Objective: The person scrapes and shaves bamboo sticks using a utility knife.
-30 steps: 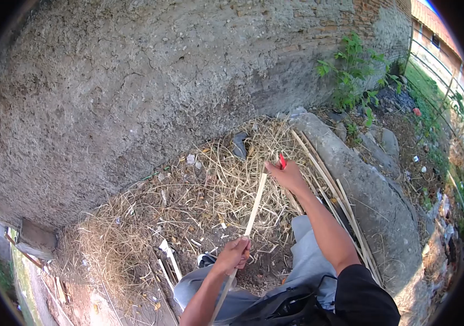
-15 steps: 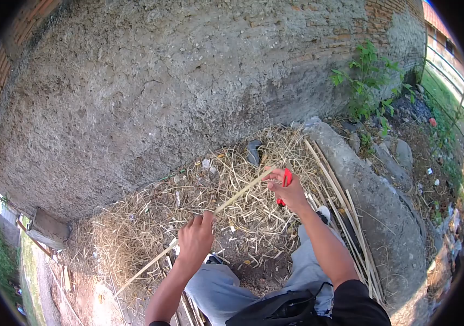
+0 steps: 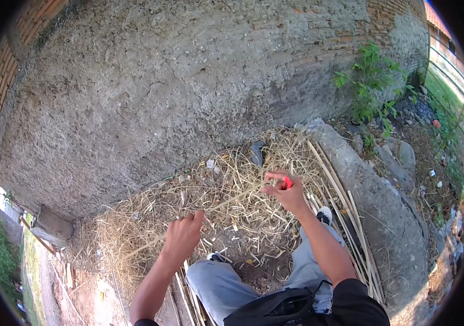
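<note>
My left hand is closed round a thin pale strip, which runs from lower left up to the right across the straw. To its right, my right hand has its fingers curled with a red-handled tool against the palm. The strip's far end comes near the fingertips of my right hand; whether they touch it cannot be made out. The tool's blade is hidden.
Straw and shavings cover the ground below a rough wall. Long strips lie beside a stone slab on the right. A dark grey object sits near the wall. My shoes rest on the ground.
The strip has turned from pointing upward to a shallow slant. My left hand has moved up and left, and the view has shifted to show more wall at left.
</note>
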`<state>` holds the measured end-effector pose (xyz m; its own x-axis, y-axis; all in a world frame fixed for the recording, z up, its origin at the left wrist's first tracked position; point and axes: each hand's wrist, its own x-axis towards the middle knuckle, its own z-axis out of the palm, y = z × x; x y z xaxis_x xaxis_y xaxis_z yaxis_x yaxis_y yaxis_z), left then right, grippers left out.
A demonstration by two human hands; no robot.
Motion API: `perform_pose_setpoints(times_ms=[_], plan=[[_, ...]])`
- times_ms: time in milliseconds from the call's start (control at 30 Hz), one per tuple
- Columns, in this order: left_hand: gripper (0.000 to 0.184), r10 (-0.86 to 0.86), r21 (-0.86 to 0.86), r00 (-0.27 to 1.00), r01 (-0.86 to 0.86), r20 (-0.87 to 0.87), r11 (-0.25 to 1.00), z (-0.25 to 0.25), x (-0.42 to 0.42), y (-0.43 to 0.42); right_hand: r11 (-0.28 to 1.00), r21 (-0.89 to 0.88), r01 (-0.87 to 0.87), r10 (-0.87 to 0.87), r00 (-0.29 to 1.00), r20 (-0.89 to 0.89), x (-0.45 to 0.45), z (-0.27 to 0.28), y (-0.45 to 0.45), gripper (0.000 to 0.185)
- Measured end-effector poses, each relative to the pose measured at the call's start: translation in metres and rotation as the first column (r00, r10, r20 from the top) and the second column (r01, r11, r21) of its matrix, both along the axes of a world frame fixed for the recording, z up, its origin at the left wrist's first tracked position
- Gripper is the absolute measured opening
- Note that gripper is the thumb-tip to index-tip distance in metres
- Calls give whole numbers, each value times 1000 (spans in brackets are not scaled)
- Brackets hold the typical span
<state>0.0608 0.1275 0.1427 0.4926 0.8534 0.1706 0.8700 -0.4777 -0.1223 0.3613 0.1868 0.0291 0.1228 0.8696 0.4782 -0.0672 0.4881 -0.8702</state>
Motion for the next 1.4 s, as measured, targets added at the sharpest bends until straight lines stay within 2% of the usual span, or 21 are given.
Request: perform_pose_setpoints(times_ms=[67,133,167,233,333,367,433,467,567,600,667,700,767,867,1000,1067,1167,1200,1267,1333,1400], plan=[[12,-2,1,996,2,-89,1000,7,-2,2,1000,-24,16,-15,999,30,-1,-2,2,34],[13,1,4,984,0,-176,1000,17,-2,7,890,455,19,-150,956,253,-4,-6,13,33],[10,-20,68,976,35,-217,997,25,-1,10,889,458,14,-146,956,254,-4,-10,11,33],[7,14,142,947,33,-320,989,41,6,15,889,457,40,-297,810,506,-11,-5,-5,31],[13,27,172,908,50,-418,984,68,22,21,934,356,-35,-223,722,655,-29,-8,-18,28],[13,34,177,909,45,-416,983,77,30,20,934,355,-35,-188,796,576,-37,-13,-19,27],[22,-49,581,945,240,-324,778,87,46,18,920,390,-26,-164,880,446,-50,-20,-16,29],[22,-47,583,945,239,-324,776,85,51,15,909,417,-8,-133,942,307,-55,-24,-15,30],[32,-167,706,946,-82,277,704,63,47,7,947,318,32,-119,958,260,-57,-24,-17,16],[32,-170,709,947,-77,271,701,50,45,8,958,284,49,-122,962,246,-57,-20,-19,10],[38,-31,156,560,-176,828,972,24,51,12,959,272,81,-146,963,226,-56,-8,-24,7],[38,-29,155,557,-180,830,971,11,54,21,956,276,100,-168,957,235,-55,-8,-25,7],[42,83,-140,308,168,948,976,-13,63,41,953,270,137,-201,953,228,-57,-7,-25,7],[46,109,-168,171,390,979,905,-19,84,63,940,293,174,-243,946,216,-63,-12,-25,6],[36,174,-254,200,517,964,817,-2,105,75,943,272,193,-252,946,202,-66,-9,-27,6],[28,121,-245,279,469,953,849,-2,106,78,944,265,198,-252,950,186,-65,-4,-27,6],[21,293,-257,13,517,956,816,-6,104,73,944,308,119,-157,982,103,-61,2,-24,6],[21,297,-263,17,514,955,816,-4,100,68,964,247,100,-119,991,63,-57,-1,-23,6],[23,519,-290,-175,661,836,692,3,88,55,979,188,78,-83,996,19,-51,-6,-18,6],[22,559,-283,-189,707,807,648,5,77,35,998,-5,59,-59,975,-213,-50,-6,-15,9],[23,736,-276,-188,844,651,460,-3,67,15,989,-149,-12,-23,973,-231,-45,-3,-16,12]])
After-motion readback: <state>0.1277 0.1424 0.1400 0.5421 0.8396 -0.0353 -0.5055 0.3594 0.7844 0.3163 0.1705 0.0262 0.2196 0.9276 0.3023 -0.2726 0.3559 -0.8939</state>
